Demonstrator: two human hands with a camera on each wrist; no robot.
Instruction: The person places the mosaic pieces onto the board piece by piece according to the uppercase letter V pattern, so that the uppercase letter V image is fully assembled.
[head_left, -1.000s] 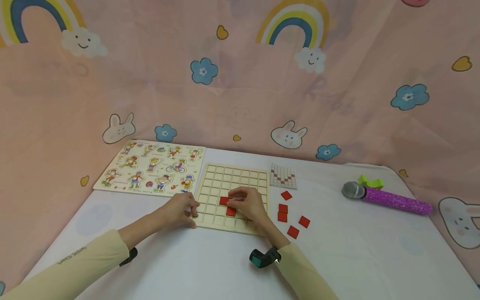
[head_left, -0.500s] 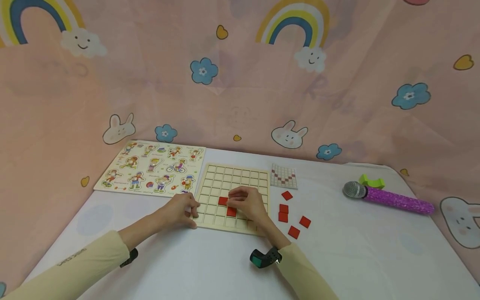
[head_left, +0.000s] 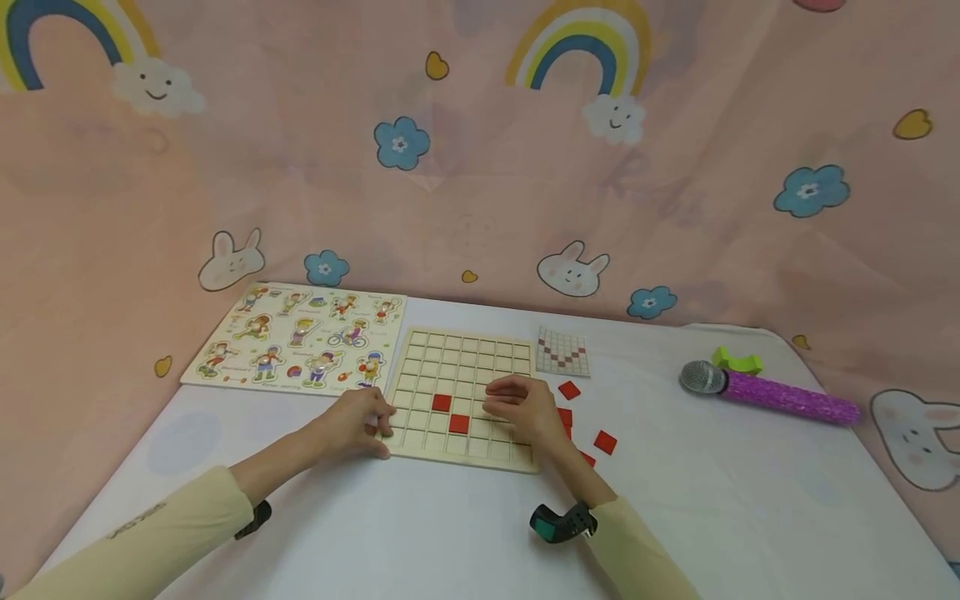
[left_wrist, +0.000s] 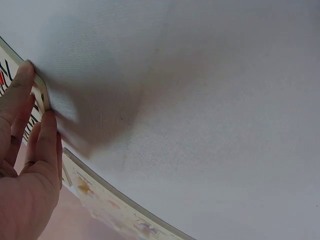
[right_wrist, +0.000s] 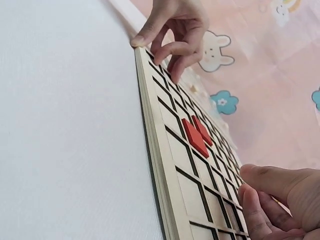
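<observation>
1. Well, the left hand [head_left: 351, 423] has the board [head_left: 465, 372] by its near left corner, fingers bent, thumb on the near edge.
2. The right hand [head_left: 527, 408] is over the board's right part, fingers loosely bent, thumb and fingertips slightly apart; I see nothing between them, and can't tell whether it touches the board.
3. The board lies flat on the white table [head_left: 712, 517]. Two red tiles [head_left: 459, 425] sit in its near half, diagonal to each other, the left one farther away.
4. Right of the board lie loose tiles [head_left: 605, 442], some partly hidden by the right hand; farther off is a small card [head_left: 564, 352].
5. Left of the board, the puzzle [head_left: 300, 337] shows little figures.
6. Well to the right, a microphone [head_left: 787, 397] lies just nearer than a green block [head_left: 738, 362].
</observation>
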